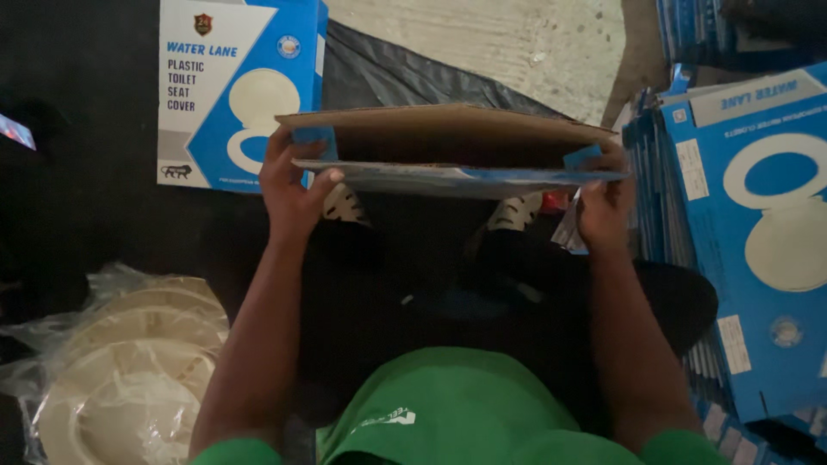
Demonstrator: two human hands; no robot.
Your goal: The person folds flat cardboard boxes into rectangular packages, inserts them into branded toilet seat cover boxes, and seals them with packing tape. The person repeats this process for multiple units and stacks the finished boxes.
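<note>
The left hand (pixel 289 185) and the right hand (pixel 603 207) each clamp an end of a flat blue cardboard box (pixel 448 151), held partly opened above the lap; a closed box (pixel 237 90) stands beyond; flattened boxes (pixel 741 232) are stacked at right; bagged cream seat covers (pixel 129 379) lie at left.
</note>
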